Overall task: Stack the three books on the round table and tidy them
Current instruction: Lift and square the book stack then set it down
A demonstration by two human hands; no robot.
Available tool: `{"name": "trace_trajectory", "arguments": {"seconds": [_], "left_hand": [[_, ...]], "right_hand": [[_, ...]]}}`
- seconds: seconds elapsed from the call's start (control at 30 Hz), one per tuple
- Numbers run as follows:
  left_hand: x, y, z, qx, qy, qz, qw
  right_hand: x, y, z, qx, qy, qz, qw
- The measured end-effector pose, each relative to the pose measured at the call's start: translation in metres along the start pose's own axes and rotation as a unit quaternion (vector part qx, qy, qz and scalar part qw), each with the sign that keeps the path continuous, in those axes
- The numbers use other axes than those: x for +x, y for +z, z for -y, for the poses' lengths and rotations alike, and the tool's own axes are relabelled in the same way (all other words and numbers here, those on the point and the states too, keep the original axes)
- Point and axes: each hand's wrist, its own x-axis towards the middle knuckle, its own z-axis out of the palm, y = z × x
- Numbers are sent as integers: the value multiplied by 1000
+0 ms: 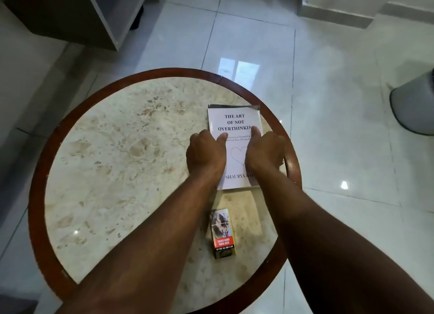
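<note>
A white book [234,123] titled "The Art of Not Overthinking" lies on top of a stack at the right side of the round marble table [117,161]. A dark edge of a book underneath [225,106] shows at the far end; how many lie beneath is hidden. My left hand [205,153] grips the stack's left edge, thumb on the cover. My right hand [264,153] grips the right edge, thumb on the cover. The stack sits close to the table's brown wooden rim [291,163].
A cigarette pack [222,234] lies on the table near me, between my forearms. A grey bin [415,107] stands on the glossy tiled floor at right. A dark cabinet [77,13] stands at far left.
</note>
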Motion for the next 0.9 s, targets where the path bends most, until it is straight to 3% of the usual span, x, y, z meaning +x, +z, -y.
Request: {"name": "trace_trajectory", "arguments": {"seconds": [0.13,0.33,0.47,0.63,0.73,0.83,0.9], "left_hand": [[9,4,1,8,8,-17,1000],[21,6,5,40,36,-14,998],[22,2,11,32,49,15,998],[-19,-23,44,-17,47,66,997],[-66,-39,75,-22,101,143,984],[-100,-46,100,47,156,236,958],[-112,-45,108,127,200,260,936]], "right_hand": [[1,1,-2,-4,-16,-13,1000],[2,5,-1,18,27,-18,999],[2,2,-4,23,12,-8,1000],[-11,-26,-42,62,-90,-11,994],[-48,-40,-91,58,-170,-16,984],[-87,-42,-136,-16,-262,5,965],[-103,-37,-155,-88,-310,32,946]]}}
